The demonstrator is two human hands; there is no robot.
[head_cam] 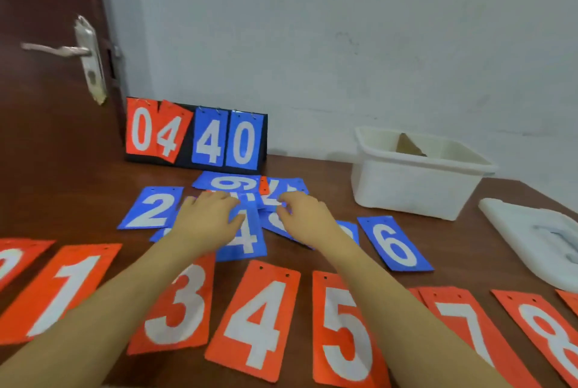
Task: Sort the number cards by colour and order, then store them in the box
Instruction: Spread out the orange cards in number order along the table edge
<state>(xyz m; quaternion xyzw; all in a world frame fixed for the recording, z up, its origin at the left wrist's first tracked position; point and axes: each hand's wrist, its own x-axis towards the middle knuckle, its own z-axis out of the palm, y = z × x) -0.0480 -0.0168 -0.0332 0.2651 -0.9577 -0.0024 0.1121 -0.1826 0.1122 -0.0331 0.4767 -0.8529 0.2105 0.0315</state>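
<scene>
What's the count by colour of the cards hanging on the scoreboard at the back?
Red cards: 2 (a 0 and a 4)
Blue cards: 2 (a 4 and a 0)
Total on the scoreboard: 4

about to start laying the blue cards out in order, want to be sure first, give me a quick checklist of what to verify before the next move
1. Red number cards in a row: ok. Red 1, 3, 4, 5, 7, 8 lie nearest the person; 6 is hidden by the forearm.
2. Blue number cards ordered: not ok. Blue 2, blue 4 and blue 6 lie scattered, others overlap.
3. Hands free: cannot tell. Left hand and right hand rest on the blue pile.
4. White plastic box open: ok; its white lid lies beside it.
5. Box empty: not ok, a brown cardboard piece sits inside.
</scene>
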